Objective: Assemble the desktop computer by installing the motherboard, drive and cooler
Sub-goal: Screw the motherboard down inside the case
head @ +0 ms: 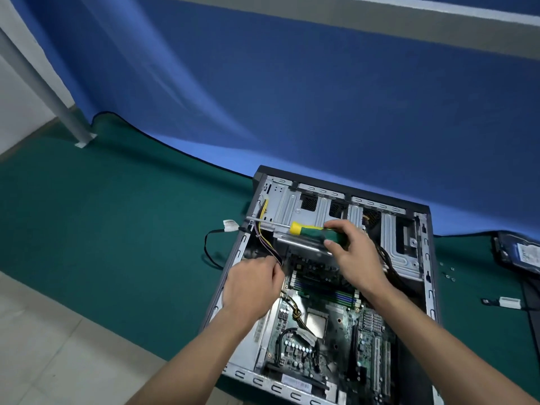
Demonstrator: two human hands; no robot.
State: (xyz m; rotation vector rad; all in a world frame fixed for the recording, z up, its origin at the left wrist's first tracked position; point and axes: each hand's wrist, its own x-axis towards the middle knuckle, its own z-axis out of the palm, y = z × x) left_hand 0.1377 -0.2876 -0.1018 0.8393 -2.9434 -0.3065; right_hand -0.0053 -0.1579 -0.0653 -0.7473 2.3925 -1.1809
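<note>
Head view: the case lies open on its side on the green mat, near the mat's far edge where the blue cloth hangs down. The motherboard sits inside it, filling the near half, with the bare CPU near its middle and RAM slots just beyond. No cooler shows on the CPU.

The right hand grips the green handle of a screwdriver — its yellow collar and metal shaft point left, across the far part of the case, the tip reaching the case's left wall. The shaft lies about level, just above a metal bracket inside the case.

The left hand is at the case's left wall, fingers curled and pinching a bundle of wires that runs up toward the far-left corner of the case. Both forearms come in from the bottom edge of the picture.

Outward — a black cable with a white tag loops on the mat just left of the case. At the mat's right edge lies a drive, apart from the case, with a few small screws between them. A connector with a white end lies nearer on the right. A grey pole stands at the far-left corner, and pale floor tiles show at lower left.
</note>
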